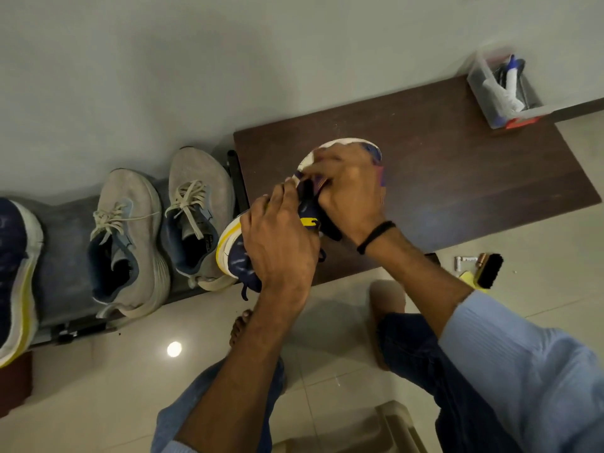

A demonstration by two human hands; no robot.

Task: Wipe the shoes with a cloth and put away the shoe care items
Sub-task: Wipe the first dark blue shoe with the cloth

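A navy shoe (240, 259) with a white and yellow sole lies on the dark wooden table (457, 171). My left hand (281, 240) grips its heel end from above. My right hand (346, 188) covers the toe half, fingers curled at the tongue and laces. A black brush (489, 270) lies on the floor to the right, on top of a yellow cloth (467, 276). A clear box (505, 89) with bottles and tubes stands at the table's far right corner.
Two grey sneakers (163, 230) stand on a low rack to the left, beside another navy shoe (16, 276) at the frame's edge. A small white tube (464, 259) lies near the brush. My bare feet rest on the tiled floor (98, 387) under the table's front edge.
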